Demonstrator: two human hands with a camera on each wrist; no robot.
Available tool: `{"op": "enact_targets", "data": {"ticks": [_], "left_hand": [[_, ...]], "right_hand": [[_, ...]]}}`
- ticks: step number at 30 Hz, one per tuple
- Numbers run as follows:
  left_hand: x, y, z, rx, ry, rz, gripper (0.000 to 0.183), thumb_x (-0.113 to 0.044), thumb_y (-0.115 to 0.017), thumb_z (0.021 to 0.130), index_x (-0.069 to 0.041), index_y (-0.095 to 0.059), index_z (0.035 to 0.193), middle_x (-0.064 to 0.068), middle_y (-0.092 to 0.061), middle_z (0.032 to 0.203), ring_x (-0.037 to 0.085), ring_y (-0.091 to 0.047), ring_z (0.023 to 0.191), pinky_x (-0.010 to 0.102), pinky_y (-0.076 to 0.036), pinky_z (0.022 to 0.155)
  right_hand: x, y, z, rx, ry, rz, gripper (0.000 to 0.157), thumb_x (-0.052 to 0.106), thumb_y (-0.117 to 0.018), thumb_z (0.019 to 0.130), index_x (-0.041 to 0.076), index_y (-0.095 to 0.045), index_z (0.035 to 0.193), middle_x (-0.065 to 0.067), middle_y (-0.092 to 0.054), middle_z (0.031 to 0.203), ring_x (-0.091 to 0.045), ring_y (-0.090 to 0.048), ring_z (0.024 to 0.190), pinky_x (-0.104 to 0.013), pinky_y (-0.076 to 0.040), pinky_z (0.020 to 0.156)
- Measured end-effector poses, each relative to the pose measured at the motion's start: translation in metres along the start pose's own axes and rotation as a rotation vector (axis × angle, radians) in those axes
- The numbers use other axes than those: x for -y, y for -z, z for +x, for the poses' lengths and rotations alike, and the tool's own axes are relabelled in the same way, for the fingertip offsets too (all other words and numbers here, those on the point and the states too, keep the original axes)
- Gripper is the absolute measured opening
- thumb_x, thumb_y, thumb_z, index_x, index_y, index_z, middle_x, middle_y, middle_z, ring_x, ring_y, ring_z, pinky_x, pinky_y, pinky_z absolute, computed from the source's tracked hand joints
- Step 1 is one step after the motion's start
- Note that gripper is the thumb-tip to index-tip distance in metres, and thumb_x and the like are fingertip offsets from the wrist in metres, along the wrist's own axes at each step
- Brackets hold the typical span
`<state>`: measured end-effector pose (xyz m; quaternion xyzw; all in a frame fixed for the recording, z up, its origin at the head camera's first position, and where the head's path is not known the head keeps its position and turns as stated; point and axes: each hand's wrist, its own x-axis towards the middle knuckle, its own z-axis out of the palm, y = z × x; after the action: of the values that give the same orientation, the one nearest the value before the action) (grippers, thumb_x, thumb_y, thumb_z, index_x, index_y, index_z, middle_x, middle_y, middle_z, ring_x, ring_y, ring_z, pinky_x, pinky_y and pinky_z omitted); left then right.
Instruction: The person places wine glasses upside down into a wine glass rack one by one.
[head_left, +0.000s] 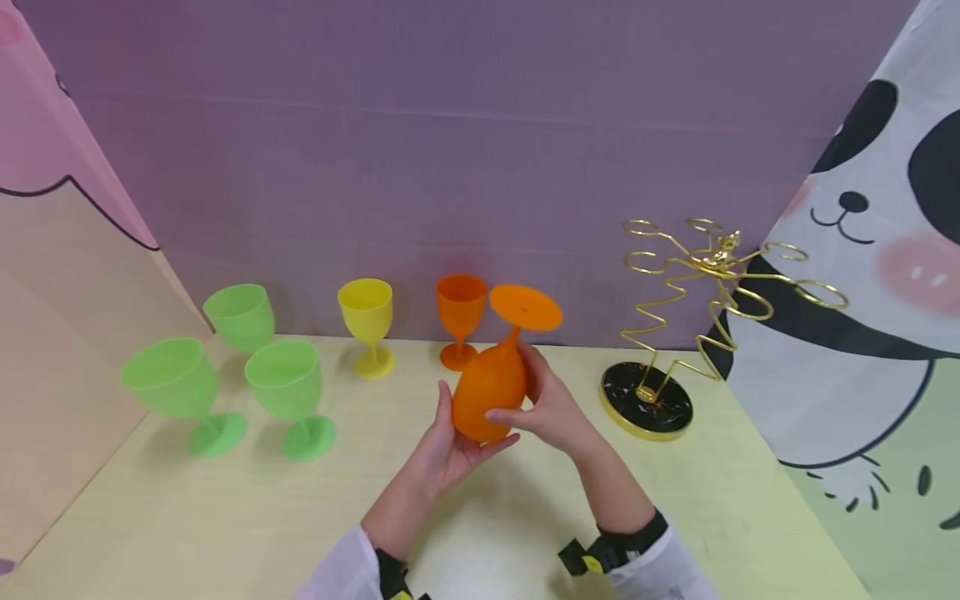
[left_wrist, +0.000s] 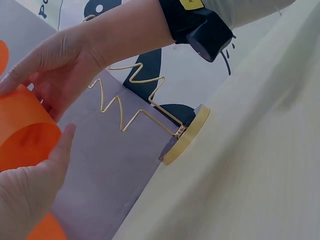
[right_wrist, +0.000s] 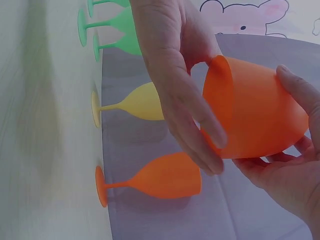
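Orange goblet (head_left: 491,383) held inverted above the surface (head_left: 225,517), between both hands: foot uppermost, rim down, long axis near vertical and tilted with the foot leaning right and away. Left hand (head_left: 450,446) cups the bowl from below and left; right hand (head_left: 551,408) grasps its right side, fingers curled on it. Standing upright on the surface: three green goblets (head_left: 288,396), one yellow goblet (head_left: 367,325), one second orange goblet (head_left: 460,317). One gold wire rack (head_left: 697,317) stands to the right, apart.

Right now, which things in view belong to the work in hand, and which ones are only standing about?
In hand: orange goblet, upside down, held by left hand and right hand; gold wire rack close by.

Standing about: second orange goblet, yellow goblet, three green goblets.
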<state>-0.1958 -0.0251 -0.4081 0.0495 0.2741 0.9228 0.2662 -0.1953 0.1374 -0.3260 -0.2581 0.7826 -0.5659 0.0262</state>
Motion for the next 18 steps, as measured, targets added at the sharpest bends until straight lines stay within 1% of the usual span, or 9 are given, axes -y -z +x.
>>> {"op": "enact_targets", "data": {"ticks": [4,8,10,13,18], "left_hand": [[-0.009,-0.001,-0.002,0.026,-0.024,0.117,0.075,-0.067,-0.039,0.084,-0.023,-0.023,0.143,0.011,-0.024,0.146,0.029,-0.036,0.127,0.047,-0.037,0.101],[-0.022,0.000,-0.005,0.024,-0.067,0.258,0.070,-0.066,-0.032,0.087,-0.025,-0.021,0.143,0.010,-0.023,0.148,0.029,-0.030,0.130,0.052,-0.030,0.105],[-0.029,0.000,-0.007,0.009,-0.102,0.312,0.067,-0.063,-0.030,0.089,-0.026,-0.018,0.144,0.010,-0.022,0.149,0.029,-0.027,0.131,0.056,-0.026,0.105],[-0.041,0.002,-0.011,0.007,-0.168,0.383,0.064,-0.060,-0.025,0.092,-0.025,-0.016,0.145,0.011,-0.020,0.149,0.030,-0.023,0.133,0.059,-0.025,0.105],[-0.065,0.001,-0.023,0.014,-0.277,0.447,0.061,-0.054,-0.024,0.095,-0.022,-0.012,0.146,0.012,-0.019,0.150,0.031,-0.022,0.133,0.058,-0.026,0.105]], "right_hand": [[0.000,0.003,0.001,-0.007,0.001,-0.005,0.087,0.006,-0.074,0.074,0.009,-0.020,0.142,-0.012,-0.035,0.140,-0.024,-0.040,0.122,-0.044,-0.034,0.105],[-0.001,0.007,0.000,-0.021,0.004,-0.021,0.085,0.007,-0.074,0.074,0.009,-0.022,0.141,-0.012,-0.036,0.138,-0.024,-0.041,0.122,-0.044,-0.035,0.104],[-0.002,0.010,-0.001,-0.035,0.003,-0.026,0.085,0.008,-0.074,0.074,0.009,-0.022,0.141,-0.012,-0.036,0.139,-0.025,-0.040,0.122,-0.045,-0.034,0.104],[-0.010,0.016,-0.001,-0.058,-0.004,-0.027,0.085,0.009,-0.074,0.074,0.010,-0.022,0.142,-0.011,-0.035,0.140,-0.024,-0.039,0.123,-0.046,-0.033,0.105],[-0.028,0.030,-0.001,-0.089,-0.006,-0.033,0.087,0.017,-0.076,0.073,0.017,-0.023,0.142,-0.006,-0.036,0.140,-0.022,-0.039,0.122,-0.046,-0.031,0.106]]}}
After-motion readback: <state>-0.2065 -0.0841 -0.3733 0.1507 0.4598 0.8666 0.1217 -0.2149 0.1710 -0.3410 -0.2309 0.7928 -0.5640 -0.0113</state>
